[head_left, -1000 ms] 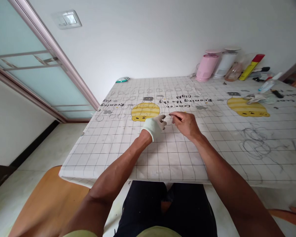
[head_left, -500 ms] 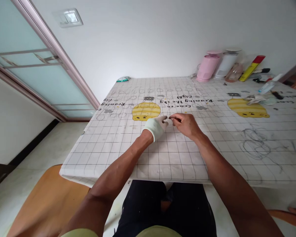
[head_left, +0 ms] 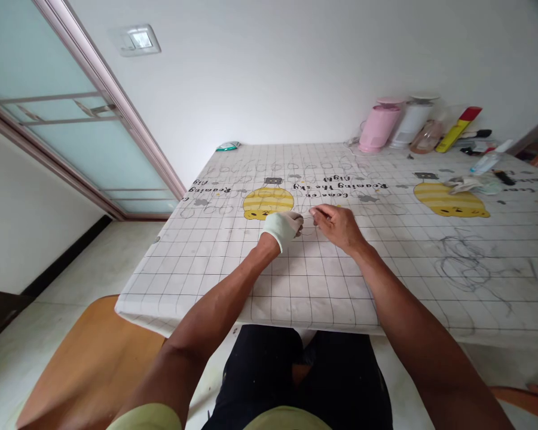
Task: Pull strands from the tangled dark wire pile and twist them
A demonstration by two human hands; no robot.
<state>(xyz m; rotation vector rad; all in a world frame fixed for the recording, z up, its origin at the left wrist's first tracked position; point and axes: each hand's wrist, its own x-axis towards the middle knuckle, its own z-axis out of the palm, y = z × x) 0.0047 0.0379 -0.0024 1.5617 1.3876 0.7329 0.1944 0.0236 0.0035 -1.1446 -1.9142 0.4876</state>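
Note:
My left hand (head_left: 284, 229) wears a pale white-green glove. Its fingers are curled closed just above the tablecloth (head_left: 314, 280), and whatever they hold, if anything, is hidden. A small gap to the right, my bare right hand (head_left: 336, 226) has its thumb and index finger pressed together in a pinch. Anything between those fingertips is too small to make out. Both hands are over the middle of the white checked cloth, beside a printed yellow balloon bear (head_left: 269, 202).
A pink cylindrical device (head_left: 379, 128), a white one (head_left: 410, 123) and a yellow-red can (head_left: 458, 130) stand at the back right. Before them lie a clear bottle (head_left: 488, 160) and a crumpled glove (head_left: 479, 183). A green packet (head_left: 228, 146) sits back left; an orange chair (head_left: 94, 364) is at lower left.
My left fingers, stretched toward the right hand before, are now curled in, and the gap between the hands is slightly wider. A dark bit at my right fingertips no longer shows.

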